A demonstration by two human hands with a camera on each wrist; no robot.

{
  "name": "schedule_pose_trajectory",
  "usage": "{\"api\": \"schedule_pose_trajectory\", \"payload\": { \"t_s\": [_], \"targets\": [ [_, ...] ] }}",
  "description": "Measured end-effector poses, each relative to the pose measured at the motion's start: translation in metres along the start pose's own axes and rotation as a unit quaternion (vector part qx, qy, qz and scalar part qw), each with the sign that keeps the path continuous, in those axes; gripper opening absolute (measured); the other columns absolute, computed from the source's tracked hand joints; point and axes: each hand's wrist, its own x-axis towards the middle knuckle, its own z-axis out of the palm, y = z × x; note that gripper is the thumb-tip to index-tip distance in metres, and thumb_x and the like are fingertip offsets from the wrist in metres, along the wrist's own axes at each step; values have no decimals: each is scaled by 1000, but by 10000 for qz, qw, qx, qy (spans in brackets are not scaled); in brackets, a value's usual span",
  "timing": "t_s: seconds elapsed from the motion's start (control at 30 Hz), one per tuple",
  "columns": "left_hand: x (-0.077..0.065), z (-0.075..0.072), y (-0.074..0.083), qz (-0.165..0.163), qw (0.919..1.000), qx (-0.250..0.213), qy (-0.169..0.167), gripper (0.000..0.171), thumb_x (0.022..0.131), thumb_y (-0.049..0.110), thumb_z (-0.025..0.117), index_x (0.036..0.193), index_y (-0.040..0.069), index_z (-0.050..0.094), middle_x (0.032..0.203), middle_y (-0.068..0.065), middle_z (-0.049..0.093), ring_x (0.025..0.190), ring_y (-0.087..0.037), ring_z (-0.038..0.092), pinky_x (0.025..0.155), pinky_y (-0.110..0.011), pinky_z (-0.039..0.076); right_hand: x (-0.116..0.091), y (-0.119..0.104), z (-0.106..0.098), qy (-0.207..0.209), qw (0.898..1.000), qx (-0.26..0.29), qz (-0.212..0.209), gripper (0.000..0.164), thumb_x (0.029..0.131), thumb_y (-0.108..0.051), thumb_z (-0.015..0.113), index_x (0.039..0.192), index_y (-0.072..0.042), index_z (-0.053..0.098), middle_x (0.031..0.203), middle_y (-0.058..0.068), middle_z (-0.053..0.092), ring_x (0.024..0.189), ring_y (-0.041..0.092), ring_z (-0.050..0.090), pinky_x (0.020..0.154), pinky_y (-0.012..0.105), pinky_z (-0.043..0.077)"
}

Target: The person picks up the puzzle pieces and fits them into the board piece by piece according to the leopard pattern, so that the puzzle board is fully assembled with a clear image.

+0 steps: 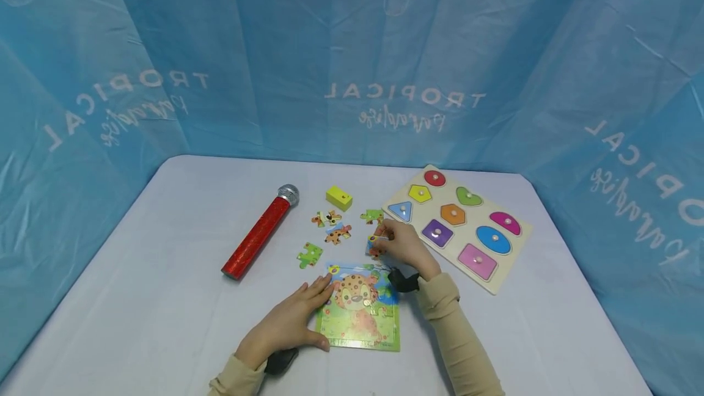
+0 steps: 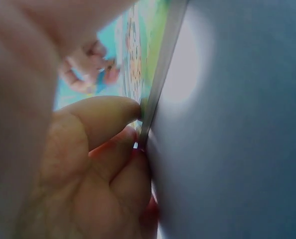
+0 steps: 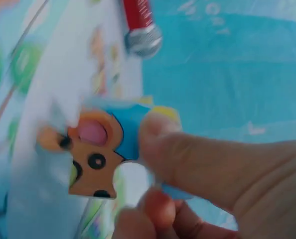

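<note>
A square jigsaw puzzle (image 1: 360, 310) with a spotted leopard cub picture lies flat near the front of the table. My left hand (image 1: 291, 326) lies at its left side, fingers stretched to the upper left edge and thumb by the lower left corner. In the left wrist view, fingertips (image 2: 133, 107) touch the board's rim. Beyond the puzzle's top edge, my right hand (image 1: 406, 243) pinches a puzzle piece (image 3: 95, 154) between thumb and fingers. Blue with a yellow patch, the piece shows an orange spotted ear; the thumb covers part of it.
Several loose puzzle pieces (image 1: 310, 255) lie beyond the board, near a yellow block (image 1: 339, 198). A red toy microphone (image 1: 257, 237) lies to the left. At the right is a shape board (image 1: 456, 228) with knobbed coloured pieces. Blue printed cloth (image 1: 352, 47) hangs behind the table.
</note>
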Motion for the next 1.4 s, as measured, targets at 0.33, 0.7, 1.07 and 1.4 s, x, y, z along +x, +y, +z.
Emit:
{"api": "schedule_pose_trajectory", "payload": {
  "t_s": [0.33,0.7,1.07,1.4],
  "targets": [
    [1,-1,-4,83,9999,-67,58,111,64,45,85,151,2,30,161,-14,23,148,-34,23,120,-55,21,-5,-38,34,-1366,9903,239,-75,14,87,-20,72,85,-8,67,66,3,63,49,11,54,47,24,48],
    [-1,-5,-2,125,9998,-86,92,112,65,43,84,152,1,26,160,-17,23,148,-35,21,120,-56,19,-4,-52,58,-466,9849,-1642,274,34,79,-43,77,67,-17,58,71,-2,51,57,11,46,47,23,37],
    [2,-3,-4,211,9997,-77,33,110,64,44,85,150,1,30,161,-15,22,148,-36,21,119,-57,21,16,-38,52,-197,9949,-967,-210,15,89,-25,69,93,-11,68,92,7,65,75,21,62,65,32,53],
    [0,1,-2,198,9998,-57,9,113,63,44,85,151,2,29,160,-16,23,148,-35,22,119,-56,21,49,-30,48,-579,9833,-1340,-1091,40,89,-16,70,128,-10,61,128,13,58,108,28,61,93,40,53]
  ]
}}
